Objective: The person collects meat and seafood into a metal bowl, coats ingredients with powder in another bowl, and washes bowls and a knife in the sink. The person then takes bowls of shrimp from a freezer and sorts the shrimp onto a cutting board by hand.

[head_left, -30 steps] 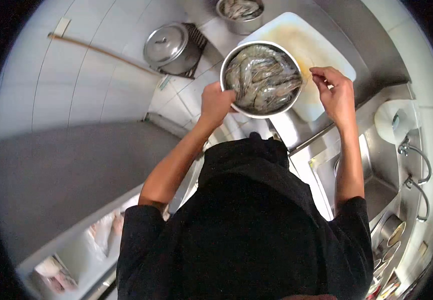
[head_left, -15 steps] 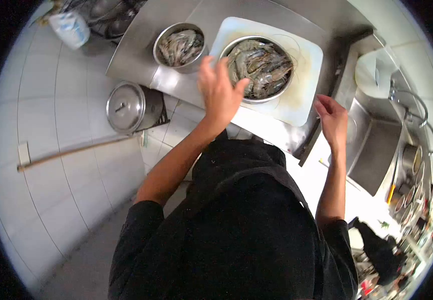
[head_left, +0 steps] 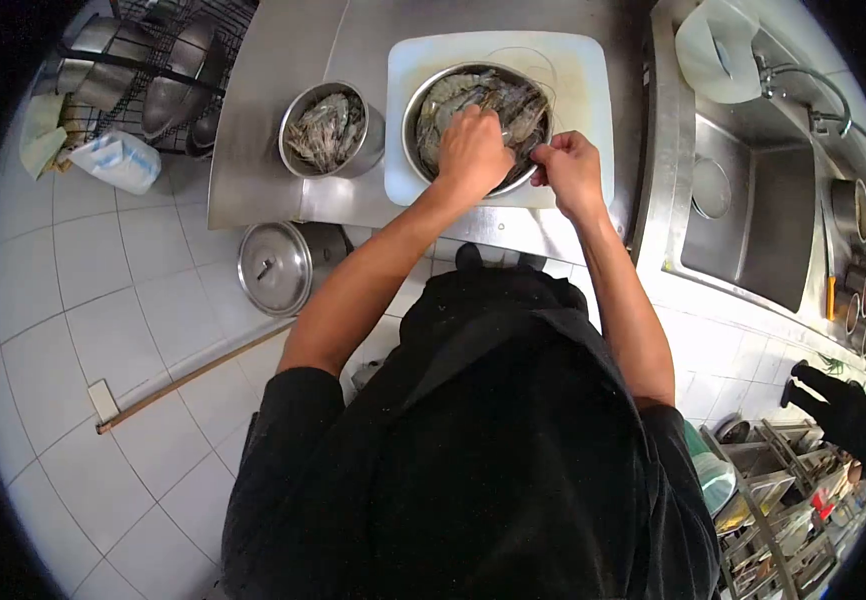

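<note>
A round metal bowl (head_left: 411, 150) full of grey raw shrimp (head_left: 465, 88) stands on the white cutting board (head_left: 583, 75). My left hand (head_left: 475, 155) reaches into the bowl from the near side, fingers curled down onto the shrimp; what its fingertips hold is hidden. At the bowl's right rim, my right hand (head_left: 571, 170) has thumb and fingertips pressed together, and anything between them is too small to make out. Left of the board, a deeper metal pot (head_left: 368, 140) contains more shrimp or shrimp parts (head_left: 328, 132).
A sink (head_left: 778, 215) with a curved faucet (head_left: 818, 85) lies to the right. A lidded pot (head_left: 278, 270) stands below the counter's left edge. Metal bowls sit on a rack (head_left: 143, 65) at upper left. Another person in black (head_left: 843, 410) is far off at lower right.
The bowl was in my left hand a second ago, then rested on the board. My left hand has since moved into the shrimp, and my right hand has come in to the bowl's right rim.
</note>
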{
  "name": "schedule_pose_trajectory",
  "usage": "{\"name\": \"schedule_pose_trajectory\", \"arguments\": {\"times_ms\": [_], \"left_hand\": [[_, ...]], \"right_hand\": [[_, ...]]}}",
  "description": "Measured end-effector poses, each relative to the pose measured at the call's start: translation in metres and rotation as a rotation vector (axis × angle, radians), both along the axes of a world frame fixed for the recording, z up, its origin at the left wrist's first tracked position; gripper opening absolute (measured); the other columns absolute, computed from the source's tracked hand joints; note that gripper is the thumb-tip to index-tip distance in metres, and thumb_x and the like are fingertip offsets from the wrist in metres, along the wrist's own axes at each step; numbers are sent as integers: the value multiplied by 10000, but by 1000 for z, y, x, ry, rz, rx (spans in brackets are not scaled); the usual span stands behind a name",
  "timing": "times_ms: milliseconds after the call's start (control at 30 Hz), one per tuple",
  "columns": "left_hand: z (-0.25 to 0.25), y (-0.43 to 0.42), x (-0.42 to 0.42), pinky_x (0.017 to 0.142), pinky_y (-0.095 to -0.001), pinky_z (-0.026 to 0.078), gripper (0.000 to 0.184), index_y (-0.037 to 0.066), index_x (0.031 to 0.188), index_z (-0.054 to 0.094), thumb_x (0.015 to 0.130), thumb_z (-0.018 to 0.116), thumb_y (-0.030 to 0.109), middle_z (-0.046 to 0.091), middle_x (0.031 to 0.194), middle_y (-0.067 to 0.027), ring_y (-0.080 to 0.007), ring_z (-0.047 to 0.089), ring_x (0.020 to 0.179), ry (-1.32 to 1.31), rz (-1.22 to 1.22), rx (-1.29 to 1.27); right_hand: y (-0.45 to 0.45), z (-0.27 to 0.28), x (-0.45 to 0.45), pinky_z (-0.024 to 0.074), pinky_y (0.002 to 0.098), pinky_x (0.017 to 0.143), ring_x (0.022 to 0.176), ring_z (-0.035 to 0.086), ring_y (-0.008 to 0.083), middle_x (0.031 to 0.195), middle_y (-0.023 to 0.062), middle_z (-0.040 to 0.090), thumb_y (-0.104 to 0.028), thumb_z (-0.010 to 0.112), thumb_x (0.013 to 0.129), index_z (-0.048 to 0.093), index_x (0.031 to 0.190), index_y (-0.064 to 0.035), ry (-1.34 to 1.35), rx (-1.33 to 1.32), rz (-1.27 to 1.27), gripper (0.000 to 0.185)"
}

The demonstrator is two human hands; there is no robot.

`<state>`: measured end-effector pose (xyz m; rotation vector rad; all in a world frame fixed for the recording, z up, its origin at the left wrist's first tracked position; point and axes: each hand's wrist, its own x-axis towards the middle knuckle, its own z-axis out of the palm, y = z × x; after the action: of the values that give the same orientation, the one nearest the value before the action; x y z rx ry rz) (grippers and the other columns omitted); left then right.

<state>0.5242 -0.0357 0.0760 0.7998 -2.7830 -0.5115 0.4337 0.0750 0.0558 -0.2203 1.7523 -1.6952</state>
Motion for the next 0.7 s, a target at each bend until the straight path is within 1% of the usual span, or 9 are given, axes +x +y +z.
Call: {"name": "schedule_pose_trajectory", "arguments": {"times_ms": [67, 133, 167, 200, 300, 333, 433, 567, 700], "left_hand": [[5, -1, 1, 750, -405, 479, 296, -30, 884, 622, 651, 700, 135, 601, 896, -218, -348, 597, 833, 46, 23, 38], [18, 2, 10, 722, -352, 488, 339, -44, 889, 619, 636, 738, 148, 631, 820, -208, -314, 623, 747, 131, 62, 328], [21, 4, 12, 656, -313, 490, 324, -39, 893, 624, 640, 759, 110, 650, 751, -153, -230, 624, 662, 213, 61, 352], [26, 4, 14, 656, -313, 490, 324, -39, 893, 624, 640, 759, 110, 650, 751, -153, -230, 624, 662, 211, 61, 350], [59, 8, 24, 612, -229, 481, 235, -53, 889, 616, 688, 729, -4, 648, 761, -85, -82, 588, 689, 379, 123, 484], [61, 5, 27, 612, -229, 481, 235, -53, 889, 616, 688, 729, -4, 648, 761, -85, -82, 588, 689, 383, 130, 464], [64, -6, 41, 561, -215, 448, 252, -59, 858, 597, 659, 742, -9, 629, 730, -67, -79, 554, 627, 705, 168, 734], [80, -20, 47, 573, -219, 447, 253, -38, 853, 591, 654, 745, -17, 611, 719, -51, -79, 530, 622, 774, 236, 612], [39, -66, 38, 585, -236, 451, 259, -24, 814, 577, 634, 762, -2, 611, 710, -54, -101, 536, 618, 771, 369, 474]], "right_hand": [[8, 6, 3, 432, 283, 384, 453, 537, 168, 649, 90, 521, 45, 602, 719, 473, 799, 56, -19, -12, -24, 153], [18, 13, 7, 429, 273, 392, 465, 538, 171, 665, 89, 518, 44, 613, 728, 472, 799, 53, -100, -37, -61, 158], [25, 10, 5, 438, 274, 416, 480, 542, 171, 676, 84, 523, 35, 627, 734, 477, 805, 51, -128, -43, -61, 166], [33, 11, 4, 438, 274, 416, 480, 542, 171, 676, 84, 523, 35, 627, 734, 477, 805, 51, -130, -44, -62, 166], [53, 20, 2, 441, 280, 446, 490, 536, 166, 697, 90, 533, 16, 634, 738, 498, 833, 58, -114, -8, -114, 171], [61, 23, 2, 440, 280, 453, 495, 534, 165, 706, 94, 537, 10, 636, 741, 505, 842, 59, -82, 15, -126, 172], [83, 15, -1, 438, 275, 455, 506, 528, 156, 708, 85, 542, -3, 630, 757, 519, 854, 52, -49, 27, -198, 157], [107, 11, -7, 471, 259, 484, 537, 519, 132, 706, 66, 542, -27, 622, 791, 526, 859, 34, -52, 94, -216, 133], [114, 11, -1, 476, 255, 486, 544, 514, 121, 710, 62, 546, -41, 633, 803, 526, 857, 31, -16, 72, -266, 140]]}}
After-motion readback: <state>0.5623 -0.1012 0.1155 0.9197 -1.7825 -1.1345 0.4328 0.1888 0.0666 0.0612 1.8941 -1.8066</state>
